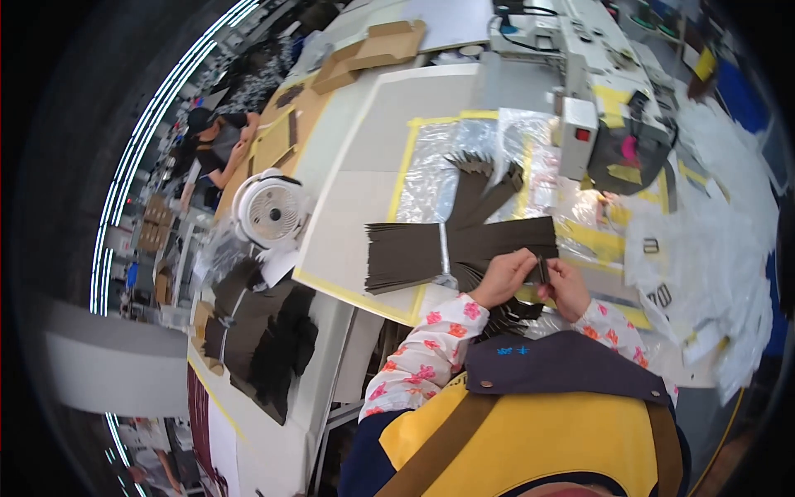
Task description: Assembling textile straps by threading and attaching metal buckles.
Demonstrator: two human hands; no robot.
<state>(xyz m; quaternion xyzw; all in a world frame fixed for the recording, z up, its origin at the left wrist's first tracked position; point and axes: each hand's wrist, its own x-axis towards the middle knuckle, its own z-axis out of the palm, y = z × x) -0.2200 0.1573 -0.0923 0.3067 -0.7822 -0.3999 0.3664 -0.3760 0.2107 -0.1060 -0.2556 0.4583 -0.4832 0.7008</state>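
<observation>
My left hand [507, 277] and my right hand [568, 290] are close together at the table's front edge, fingers pinched. Between them is a short, narrow dark piece [543, 270]; its exact kind is too small to make out. Just beyond lies a bundle of dark brown flat strips [406, 255], bound by a pale band [445, 248]. More brown strips [474, 195] fan away behind it. Below my hands, a cluster of dark strip ends [513, 316] hangs near my apron and is partly hidden.
A white machine [580, 137] with a red switch stands at the back right. Black rectangular buckles [660, 296] lie on white plastic sheeting [704, 248] at right. At left are a white fan [273, 211] and another dark bundle [261, 331]. A co-worker [217, 145] sits farther left.
</observation>
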